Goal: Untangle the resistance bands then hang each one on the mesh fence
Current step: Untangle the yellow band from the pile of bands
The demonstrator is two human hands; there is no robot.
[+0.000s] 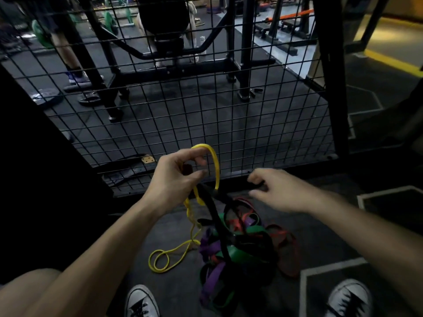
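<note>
My left hand (176, 177) pinches the thin yellow band (214, 161) at centre frame; it arches above my fingers, then trails down twisted to a loose double loop on the floor at lower centre. A black band (215, 216) rises from the tangled pile (240, 248) of purple, green, red and black bands toward my hands. The black mesh fence (206, 115) stands upright across the upper frame.

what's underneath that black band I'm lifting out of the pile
Under the black band lie green, purple and red bands tangled on the floor. Whatever sits at the pile's core is covered.
</note>
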